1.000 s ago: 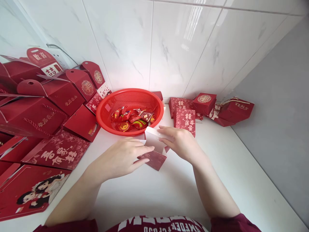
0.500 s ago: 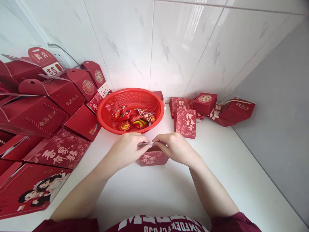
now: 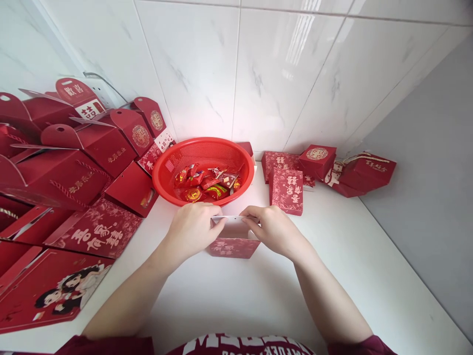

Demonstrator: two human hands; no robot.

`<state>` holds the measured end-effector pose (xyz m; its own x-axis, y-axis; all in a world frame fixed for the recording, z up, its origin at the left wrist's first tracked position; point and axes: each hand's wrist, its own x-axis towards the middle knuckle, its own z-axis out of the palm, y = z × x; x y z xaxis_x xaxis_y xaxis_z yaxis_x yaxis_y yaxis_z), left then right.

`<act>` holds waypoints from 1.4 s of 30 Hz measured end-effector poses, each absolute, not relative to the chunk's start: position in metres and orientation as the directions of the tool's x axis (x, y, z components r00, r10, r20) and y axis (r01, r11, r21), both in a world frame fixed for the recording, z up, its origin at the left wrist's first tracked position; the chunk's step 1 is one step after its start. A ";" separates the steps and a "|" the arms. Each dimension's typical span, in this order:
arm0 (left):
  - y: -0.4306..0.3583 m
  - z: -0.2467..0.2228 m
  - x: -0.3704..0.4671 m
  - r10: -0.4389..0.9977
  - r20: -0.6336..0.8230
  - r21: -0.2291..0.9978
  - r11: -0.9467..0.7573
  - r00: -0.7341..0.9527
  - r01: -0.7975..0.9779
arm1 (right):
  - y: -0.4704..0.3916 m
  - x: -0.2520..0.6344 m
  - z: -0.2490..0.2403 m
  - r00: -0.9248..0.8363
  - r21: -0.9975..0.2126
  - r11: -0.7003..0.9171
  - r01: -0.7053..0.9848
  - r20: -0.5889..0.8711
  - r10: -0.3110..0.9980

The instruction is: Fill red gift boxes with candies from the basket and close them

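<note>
A small red patterned gift box (image 3: 234,247) stands on the white tabletop in front of me, its top open toward me. At the far side of its opening, my left hand (image 3: 195,224) pinches the left end of the pale-edged flap between thumb and fingers. My right hand (image 3: 271,227) pinches the right end of that same flap. Just behind my hands is a red plastic basket (image 3: 168,192) with several wrapped candies (image 3: 210,185) in it. The inside bottom of the box is hidden from view.
Several red gift boxes (image 3: 88,180) crowd the left side. At the back right lie a flat patterned box (image 3: 286,191), a small red box (image 3: 318,160) and a red bag with a cord handle (image 3: 364,175). A tiled wall (image 3: 273,74) closes off the back.
My hands have moved slightly apart along the flap, so more of its edge and the box's opening shows. The whole view has shifted a little.
</note>
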<state>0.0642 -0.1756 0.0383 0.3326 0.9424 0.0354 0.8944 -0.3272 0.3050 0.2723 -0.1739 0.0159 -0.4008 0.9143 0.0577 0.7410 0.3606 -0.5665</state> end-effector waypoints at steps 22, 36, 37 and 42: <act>-0.172 0.037 0.063 0.861 0.032 0.539 -0.442 0.507 0.717 | -0.177 0.274 0.025 -0.587 -0.560 0.637 0.529 0.301 0.752; -0.158 0.044 0.033 0.794 -0.133 0.372 -0.514 0.593 0.773 | -0.165 0.303 0.034 -0.680 -0.660 0.461 0.593 -0.104 0.726; -0.157 0.044 0.031 0.794 -0.140 0.370 -0.512 0.591 0.775 | -0.165 0.302 0.033 -0.676 -0.652 0.459 0.603 -0.113 0.729; -0.158 0.048 0.028 0.814 -0.131 0.404 -0.478 0.566 0.780 | -0.166 0.298 0.032 -0.694 -0.635 0.512 0.578 -0.052 0.718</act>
